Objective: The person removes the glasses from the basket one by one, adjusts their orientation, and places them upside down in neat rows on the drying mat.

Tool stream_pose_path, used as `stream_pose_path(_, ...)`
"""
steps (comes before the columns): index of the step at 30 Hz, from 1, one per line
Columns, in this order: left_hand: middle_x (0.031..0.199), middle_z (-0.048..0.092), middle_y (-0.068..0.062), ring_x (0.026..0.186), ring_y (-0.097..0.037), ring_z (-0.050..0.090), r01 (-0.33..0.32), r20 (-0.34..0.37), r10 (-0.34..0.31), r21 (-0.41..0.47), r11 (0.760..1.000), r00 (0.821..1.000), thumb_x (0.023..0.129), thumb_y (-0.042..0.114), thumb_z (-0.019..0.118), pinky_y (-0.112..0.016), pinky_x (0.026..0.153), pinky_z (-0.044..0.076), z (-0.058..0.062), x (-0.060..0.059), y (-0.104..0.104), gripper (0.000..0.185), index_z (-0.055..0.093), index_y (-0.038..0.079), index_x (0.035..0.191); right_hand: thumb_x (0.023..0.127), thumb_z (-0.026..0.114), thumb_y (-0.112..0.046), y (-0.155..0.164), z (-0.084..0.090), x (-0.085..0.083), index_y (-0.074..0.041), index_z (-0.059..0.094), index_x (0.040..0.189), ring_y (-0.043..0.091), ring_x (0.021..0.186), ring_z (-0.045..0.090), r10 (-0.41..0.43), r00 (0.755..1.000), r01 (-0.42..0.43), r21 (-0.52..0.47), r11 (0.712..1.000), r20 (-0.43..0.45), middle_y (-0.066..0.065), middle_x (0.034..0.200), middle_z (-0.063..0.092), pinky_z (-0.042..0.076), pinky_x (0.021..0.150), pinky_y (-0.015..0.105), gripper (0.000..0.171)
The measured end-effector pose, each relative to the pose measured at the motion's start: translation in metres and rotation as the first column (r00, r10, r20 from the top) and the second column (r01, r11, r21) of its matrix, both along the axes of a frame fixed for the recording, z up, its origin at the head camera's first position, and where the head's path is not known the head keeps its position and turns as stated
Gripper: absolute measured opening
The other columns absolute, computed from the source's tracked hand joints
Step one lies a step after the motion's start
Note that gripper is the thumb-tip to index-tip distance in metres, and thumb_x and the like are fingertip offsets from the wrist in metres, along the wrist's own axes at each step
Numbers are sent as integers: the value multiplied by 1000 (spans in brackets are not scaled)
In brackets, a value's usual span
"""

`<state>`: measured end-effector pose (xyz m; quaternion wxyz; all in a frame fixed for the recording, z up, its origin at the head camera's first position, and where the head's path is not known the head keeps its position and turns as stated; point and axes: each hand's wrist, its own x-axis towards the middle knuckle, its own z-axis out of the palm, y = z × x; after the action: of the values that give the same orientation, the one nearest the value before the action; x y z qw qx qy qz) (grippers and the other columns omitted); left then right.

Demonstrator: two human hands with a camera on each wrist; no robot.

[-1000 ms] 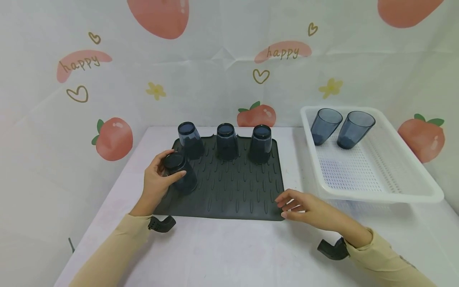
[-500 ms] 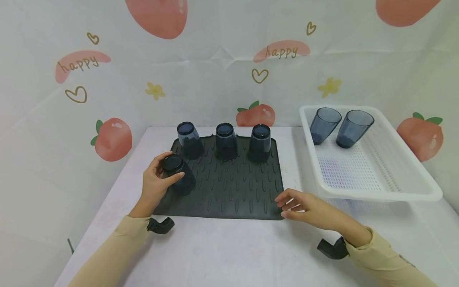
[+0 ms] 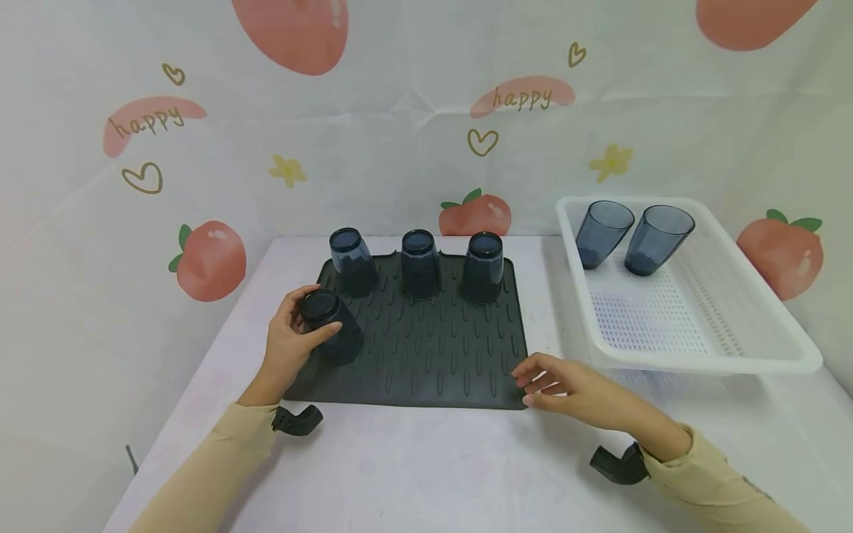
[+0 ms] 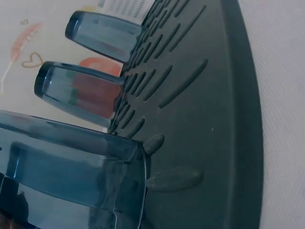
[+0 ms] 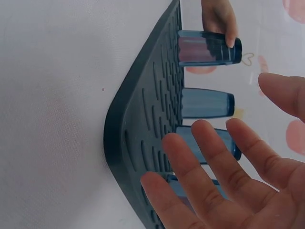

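Observation:
My left hand (image 3: 285, 344) grips a dark blue glass (image 3: 345, 340) near its upturned base, thumb on the near side. This glass stands upside down at the front left of a black ribbed drying mat (image 3: 433, 374). In the left wrist view the held glass (image 4: 71, 167) has its rim against the mat. Behind it, a row of three more upside-down glasses runs along the mat's back: a left glass (image 3: 355, 268), a middle glass (image 3: 421, 270) and a right glass (image 3: 483, 274). My right hand (image 3: 566, 386) hovers by the mat's front right corner, fingers relaxed, holding nothing.
To the right stands a white perforated basket (image 3: 706, 363) with two blue glasses, a left one (image 3: 603, 231) and a right one (image 3: 656, 240), leaning in its back left part. A white cloth (image 3: 413, 474) covers the table. A printed backdrop (image 3: 386, 163) closes off the rear.
My left hand and the gripped glass have shifted very slightly toward the front of the mat. The right hand and the other glasses stay in place.

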<state>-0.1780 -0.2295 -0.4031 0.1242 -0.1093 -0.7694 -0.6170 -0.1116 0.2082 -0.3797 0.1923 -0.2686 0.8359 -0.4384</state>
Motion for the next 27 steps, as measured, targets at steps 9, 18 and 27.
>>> stream_pose_path(9,127,49,1,115,-7,53,40,30,-39,-8,999,999,80,-1,76,-9,95,43,-2,-3,-4,71,41,9,141,93,65,-27,0,3,3,-2,56,119,31,105,64,-2,1000,2,-19,1000,-4,13,117,62,54,89,29,37)
stream_pose_path(18,130,47,-1,116,-6,52,50,64,-49,-18,999,997,81,2,76,-9,96,43,-4,-4,-7,72,39,13,143,94,65,-26,2,5,3,-2,56,119,31,105,64,-3,1000,2,-26,1000,-24,14,117,62,54,89,28,36)
stream_pose_path(27,129,48,4,116,-5,52,55,69,-54,-10,998,996,82,0,74,-9,96,43,-4,-4,-7,72,38,13,143,94,65,-25,7,12,2,-9,57,119,26,105,65,-34,997,33,-16,999,-67,10,118,62,54,89,28,31)
